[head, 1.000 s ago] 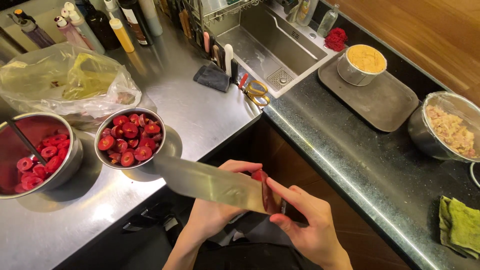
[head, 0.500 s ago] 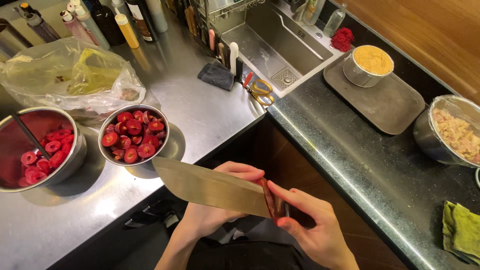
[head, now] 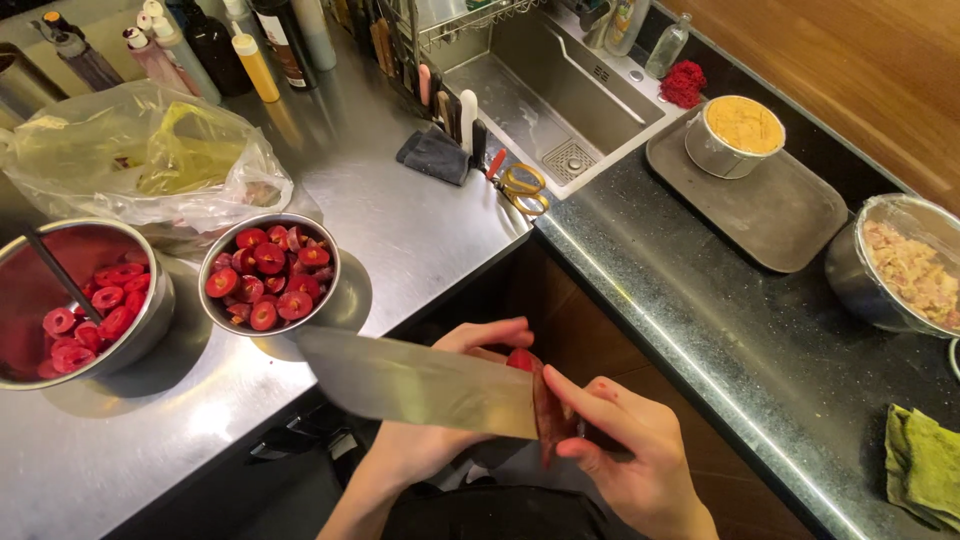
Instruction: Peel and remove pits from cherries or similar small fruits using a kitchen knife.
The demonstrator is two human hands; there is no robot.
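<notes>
My right hand [head: 625, 455] grips the handle of a large knife [head: 420, 382], whose broad blade points left across my body. My left hand [head: 460, 420] sits partly behind the blade and holds a small red fruit [head: 522, 360] against the blade near the handle. A steel bowl of halved red fruit [head: 268, 272] stands on the steel counter just above the blade tip. A second, larger steel bowl [head: 75, 300] at the far left holds more red fruit pieces and a dark utensil.
A clear plastic bag [head: 145, 155] lies behind the bowls, with bottles at the back. A sink [head: 540, 90], scissors [head: 522, 185], a dark tray with a tin [head: 745, 135], a covered bowl [head: 900, 265] and a green cloth [head: 925, 465] lie to the right.
The knife and both hands have shifted slightly; the red fruit at the blade's heel shows more clearly now. The bowls have not moved.
</notes>
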